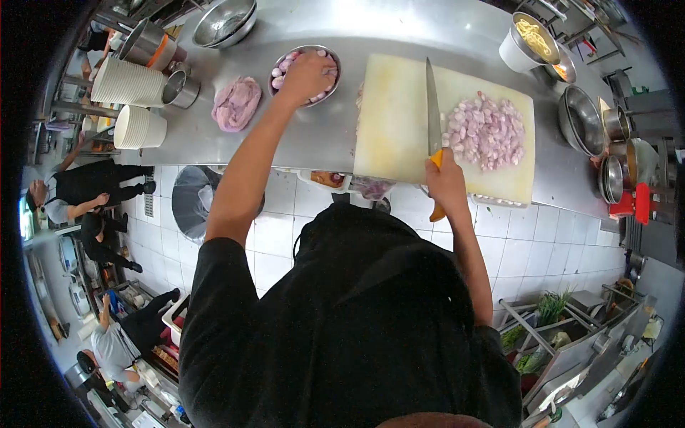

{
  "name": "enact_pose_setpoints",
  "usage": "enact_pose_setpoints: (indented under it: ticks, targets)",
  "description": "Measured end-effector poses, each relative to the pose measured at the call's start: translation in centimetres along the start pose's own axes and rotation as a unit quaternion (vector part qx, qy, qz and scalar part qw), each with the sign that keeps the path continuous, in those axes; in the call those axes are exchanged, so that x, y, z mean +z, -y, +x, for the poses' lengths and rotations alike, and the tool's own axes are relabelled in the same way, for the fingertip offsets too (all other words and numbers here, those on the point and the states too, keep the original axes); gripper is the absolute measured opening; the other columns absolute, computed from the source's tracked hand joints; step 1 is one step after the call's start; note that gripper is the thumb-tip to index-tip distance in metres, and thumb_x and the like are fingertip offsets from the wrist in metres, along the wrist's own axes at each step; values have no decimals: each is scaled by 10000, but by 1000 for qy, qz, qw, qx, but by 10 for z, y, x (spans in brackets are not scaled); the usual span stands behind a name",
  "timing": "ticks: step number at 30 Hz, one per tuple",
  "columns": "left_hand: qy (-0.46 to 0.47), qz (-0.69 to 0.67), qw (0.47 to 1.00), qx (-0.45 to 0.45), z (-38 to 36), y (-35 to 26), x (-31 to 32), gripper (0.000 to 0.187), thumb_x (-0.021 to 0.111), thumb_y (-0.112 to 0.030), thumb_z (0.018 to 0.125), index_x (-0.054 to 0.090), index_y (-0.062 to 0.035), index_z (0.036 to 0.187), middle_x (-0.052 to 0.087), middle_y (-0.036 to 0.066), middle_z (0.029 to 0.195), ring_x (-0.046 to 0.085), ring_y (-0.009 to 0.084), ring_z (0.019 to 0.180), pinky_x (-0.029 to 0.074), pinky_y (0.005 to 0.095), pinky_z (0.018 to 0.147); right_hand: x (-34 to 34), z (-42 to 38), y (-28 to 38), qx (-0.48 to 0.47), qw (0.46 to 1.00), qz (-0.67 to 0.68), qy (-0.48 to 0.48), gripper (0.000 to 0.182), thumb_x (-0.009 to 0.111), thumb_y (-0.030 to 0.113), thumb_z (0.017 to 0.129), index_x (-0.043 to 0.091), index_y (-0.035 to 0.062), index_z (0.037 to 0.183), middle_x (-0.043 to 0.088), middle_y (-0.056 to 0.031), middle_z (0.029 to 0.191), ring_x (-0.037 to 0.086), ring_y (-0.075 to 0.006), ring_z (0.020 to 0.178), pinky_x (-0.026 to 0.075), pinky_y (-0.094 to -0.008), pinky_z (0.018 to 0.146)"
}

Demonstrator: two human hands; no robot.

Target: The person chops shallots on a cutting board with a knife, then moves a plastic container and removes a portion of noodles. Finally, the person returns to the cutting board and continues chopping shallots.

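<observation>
My left hand [309, 77] reaches into a metal bowl [338, 55] of peeled shallots [277, 80]; its fingertips are hidden among them, so their grip does not show. My right hand [448, 184] is wrapped round the yellow handle of a kitchen knife [432, 107]. The long blade lies over the pale cutting board [396, 121], pointing away from me. Right of the blade, a heap of cut shallots [486, 132] covers part of the board. A crumpled pinkish bundle [236, 104] sits on the steel counter, left of the bowl.
Stacked white tubs [128, 82] and a steel pot [180, 89] stand at left. An empty metal bowl [225, 23] is at the back. Metal bowls [581, 120] and a container of yellow strips [531, 43] line the right. A bin [191, 207] stands below; other people [118, 339] are at left.
</observation>
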State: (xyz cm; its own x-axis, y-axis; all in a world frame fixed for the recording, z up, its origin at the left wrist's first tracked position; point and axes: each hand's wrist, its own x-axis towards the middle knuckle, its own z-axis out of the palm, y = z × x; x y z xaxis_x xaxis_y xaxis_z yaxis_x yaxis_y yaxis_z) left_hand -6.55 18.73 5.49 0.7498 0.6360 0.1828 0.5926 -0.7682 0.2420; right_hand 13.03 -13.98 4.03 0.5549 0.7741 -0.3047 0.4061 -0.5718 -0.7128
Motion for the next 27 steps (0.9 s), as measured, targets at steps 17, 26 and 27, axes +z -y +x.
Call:
enact_pose_setpoints:
  ticks: [17,26,27]
  targets:
    - [-74,-44,991,-105,10,-20,-23,352,719,-211,735,751,-52,1048,740,162,990,712,286,886,553,395,827,-21,3,-8,-34,996,-72,-50,300,566,164,920,439,-31,1108,657,-322,827,645,-513,823,502,-571,750]
    - [-27,-394,918,-35,-48,-149,30,313,775,-151,847,722,-47,1137,744,80,968,688,149,849,541,278,793,-20,1,-10,-51,995,-74,-34,280,568,184,928,441,-13,1081,652,-314,830,641,-509,836,484,-586,772]
    - [-34,-404,914,-4,-58,-160,49,311,780,-135,841,721,-49,1133,742,76,970,686,170,855,541,291,809,-20,-2,-6,-54,996,-71,-28,277,568,186,929,441,-11,1076,652,-315,833,640,-511,842,482,-587,774]
